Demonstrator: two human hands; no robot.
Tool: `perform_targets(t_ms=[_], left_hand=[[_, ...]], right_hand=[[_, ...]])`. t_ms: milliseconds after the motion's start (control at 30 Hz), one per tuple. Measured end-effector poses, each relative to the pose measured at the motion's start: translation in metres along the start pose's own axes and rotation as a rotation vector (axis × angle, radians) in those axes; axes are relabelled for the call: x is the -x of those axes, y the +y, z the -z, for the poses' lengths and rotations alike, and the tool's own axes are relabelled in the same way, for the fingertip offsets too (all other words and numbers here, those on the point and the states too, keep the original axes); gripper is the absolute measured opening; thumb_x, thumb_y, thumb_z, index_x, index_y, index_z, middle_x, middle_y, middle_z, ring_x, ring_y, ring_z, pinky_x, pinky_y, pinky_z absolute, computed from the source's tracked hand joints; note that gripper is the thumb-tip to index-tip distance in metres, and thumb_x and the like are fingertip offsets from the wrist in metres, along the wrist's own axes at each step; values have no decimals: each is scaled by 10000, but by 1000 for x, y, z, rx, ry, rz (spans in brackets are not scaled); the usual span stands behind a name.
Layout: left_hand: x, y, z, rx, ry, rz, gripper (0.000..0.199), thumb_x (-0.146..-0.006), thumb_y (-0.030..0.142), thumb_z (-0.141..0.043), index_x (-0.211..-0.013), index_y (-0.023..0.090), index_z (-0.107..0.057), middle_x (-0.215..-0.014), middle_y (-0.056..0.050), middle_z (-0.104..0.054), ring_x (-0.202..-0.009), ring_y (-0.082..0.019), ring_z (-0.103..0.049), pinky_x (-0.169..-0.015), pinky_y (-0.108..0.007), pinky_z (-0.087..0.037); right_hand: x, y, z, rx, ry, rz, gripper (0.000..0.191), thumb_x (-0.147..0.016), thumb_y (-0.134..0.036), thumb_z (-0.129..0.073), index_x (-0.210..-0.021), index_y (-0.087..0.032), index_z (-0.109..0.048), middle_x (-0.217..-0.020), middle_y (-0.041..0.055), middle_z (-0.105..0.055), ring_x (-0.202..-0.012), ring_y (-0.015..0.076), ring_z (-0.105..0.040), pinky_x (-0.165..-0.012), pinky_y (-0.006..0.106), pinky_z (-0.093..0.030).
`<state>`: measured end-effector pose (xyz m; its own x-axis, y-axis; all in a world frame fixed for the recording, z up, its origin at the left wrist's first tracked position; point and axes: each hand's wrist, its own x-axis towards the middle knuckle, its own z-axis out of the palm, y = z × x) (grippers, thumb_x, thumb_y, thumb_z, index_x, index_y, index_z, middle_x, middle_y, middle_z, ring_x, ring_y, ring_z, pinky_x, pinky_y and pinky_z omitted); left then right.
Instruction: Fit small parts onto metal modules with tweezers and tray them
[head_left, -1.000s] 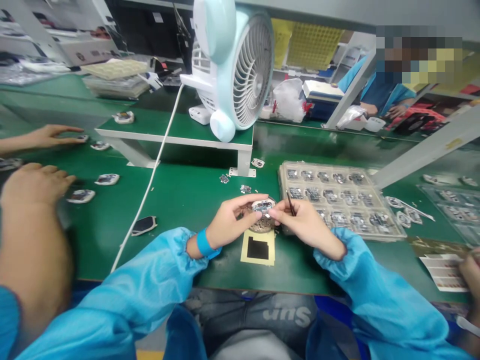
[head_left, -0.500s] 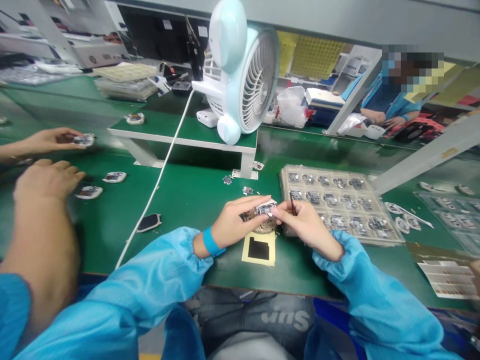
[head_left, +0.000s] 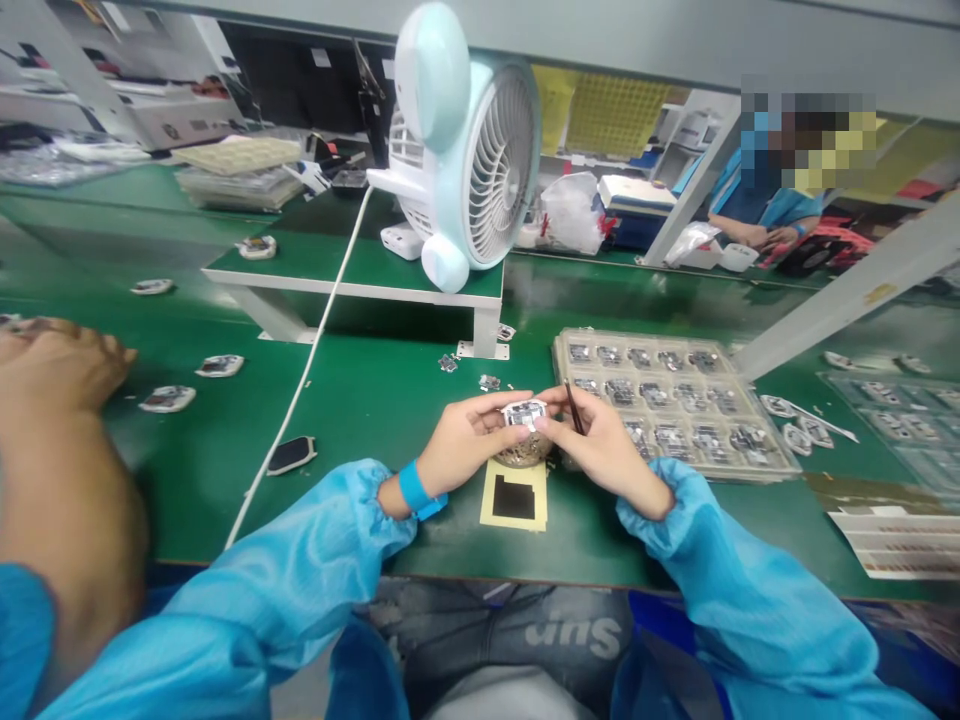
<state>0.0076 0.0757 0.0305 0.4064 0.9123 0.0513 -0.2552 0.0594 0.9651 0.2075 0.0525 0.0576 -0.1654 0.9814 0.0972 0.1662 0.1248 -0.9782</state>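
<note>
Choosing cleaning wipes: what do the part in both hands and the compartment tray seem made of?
White-rimmed part: probably smooth plastic, from its opaque edge; its silvery face might include metal. Compartment tray: likely semi-clear plastic, slightly glossy, from its translucent edges and highlights.

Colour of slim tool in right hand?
The slim tool is dark, almost black; seen in the head view.

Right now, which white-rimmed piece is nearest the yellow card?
The white-rimmed piece held by the left hand and right hand; every other one lies farther off, outside both hands.
</note>
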Motion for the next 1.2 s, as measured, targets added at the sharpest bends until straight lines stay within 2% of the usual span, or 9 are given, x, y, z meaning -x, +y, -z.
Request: perform_targets(t_ms=[100,367,433,500,567,633,833,1033,1200], left_hand=[[0,-1,0,-18,12,-43,520,-743,312,-885,-1211,136,-745,-1183,-138,-767,-1106,-289,-730,-1011,-421,-587],[0,-2,0,-26,-14,-72,477,-764,294,-867,-1198,137,-745,-1210,-148,-756,-1115,-284,-729,-1025,-431,-584],[0,-2,-1,-47,-16,-94,441,-787,303,-846,-1186,141,-750,-1235,-153,-744,-1149,-292,-715,-1049,-447,-569],[-1,-4,-1,-78,-3,-127,399,-799,305,-834,-1156,143,-759,-1245,-153,-740,-1163,-286,-708,-1058,-439,-563],[-2,-6,-1,-104,4,-134,390,-814,309,-820,-1163,146,-754,-1236,-148,-743,-1143,-274,-716,-1035,-421,-577],[-3,-8,1,-149,6,-122,391,-830,323,-805,-1174,146,-749,-1207,-140,-756,-1102,-267,-732,-1001,-410,-593],[-2,-6,5,-345,12,-157,337,-858,334,-776,-1145,159,-775,-1178,-109,-771,-1111,-268,-720,-1011,-398,-572],[5,-1,-1,-430,86,-240,227,-856,295,-776,-1038,161,-800,-1040,-89,-797,-968,-230,-741,-881,-333,-597],[7,-1,-2,-489,117,-284,177,-869,292,-762,-991,170,-800,-982,-78,-796,-917,-216,-734,-863,-329,-588]], right_hand=[[-1,3,0,-28,-2,13,328,-831,-392,-790,-1083,-206,-694,-944,37,-711,-871,187,-654,-811,332,-525],[3,-1,-5,49,55,17,293,-825,-342,-781,-1068,-196,-706,-931,34,-702,-837,183,-633,-755,314,-507],[3,-1,-6,80,61,-1,275,-824,-330,-766,-1055,-190,-713,-844,14,-674,-712,152,-576,-661,292,-467],[4,0,-6,115,62,-26,242,-818,-325,-755,-1013,-185,-721,-708,-25,-596,-571,113,-449,-547,267,-368],[4,1,-7,138,73,-32,204,-809,-316,-749,-958,-181,-716,-609,-62,-489,-513,95,-339,-497,257,-274],[4,2,-7,154,89,-21,178,-801,-305,-745,-923,-181,-706,-573,-78,-420,-506,93,-307,-489,255,-244],[3,0,-8,219,83,52,158,-809,-309,-731,-903,-185,-702,-595,-65,-450,-535,102,-345,-517,254,-299],[9,-2,-11,306,100,134,136,-854,-312,-710,-822,-194,-650,-645,-38,-497,-572,112,-416,-542,252,-342],[12,1,-14,350,130,193,173,-884,-329,-695,-794,-202,-619,-694,-16,-539,-632,131,-476,-586,261,-383]])
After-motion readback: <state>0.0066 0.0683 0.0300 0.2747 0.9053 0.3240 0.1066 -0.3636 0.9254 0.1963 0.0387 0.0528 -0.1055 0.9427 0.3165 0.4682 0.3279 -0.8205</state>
